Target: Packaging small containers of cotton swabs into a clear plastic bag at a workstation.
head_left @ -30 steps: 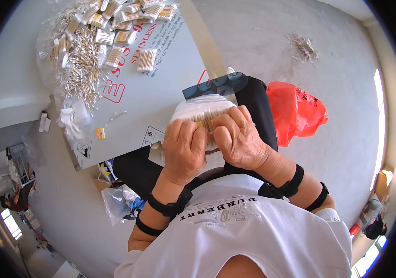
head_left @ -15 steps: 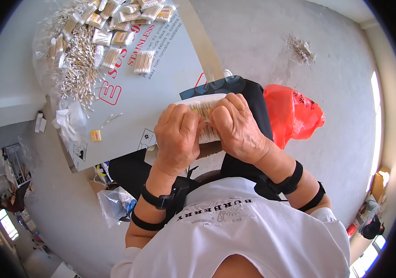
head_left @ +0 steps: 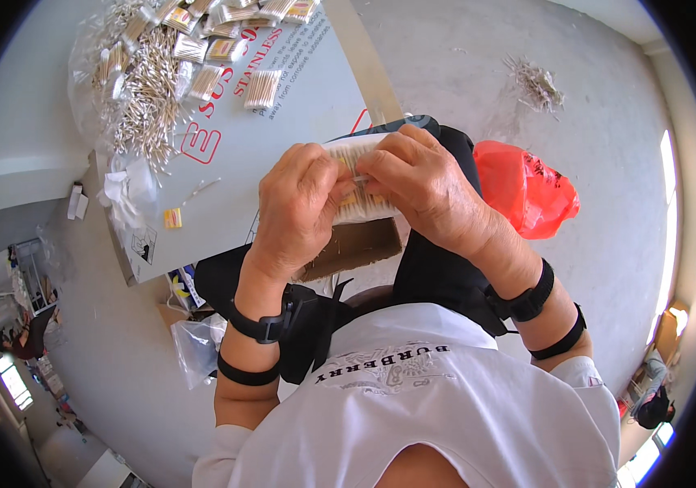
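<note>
A whitish pack of cotton swabs (head_left: 362, 211), with yellow showing inside, is held up above my lap between both hands. My left hand (head_left: 295, 199) grips its left part, thumb and fingers pinched at the middle. From the right, my right hand (head_left: 421, 179) pinches the same middle, its fingertips close to the left ones. What exactly the fingertips hold there is partly hidden. Just below the pack stands an open cardboard box (head_left: 364, 248) between my legs. On the table at the left lie a small yellow card (head_left: 173, 218) and a loose swab (head_left: 199, 189).
A grey printed table (head_left: 234, 171) stands ahead and left, bearing a heap of loose swabs (head_left: 146, 98) and several bundled swab packs (head_left: 262, 89). A crumpled plastic bag (head_left: 128, 191) lies by its left edge. A red bag (head_left: 523, 191) is at my right; litter (head_left: 536, 84) lies on the floor.
Both hands and the pack have moved slightly up and away from my body, uncovering more of the cardboard box. The view has shifted a little. The fingers still pinch the pack's middle.
</note>
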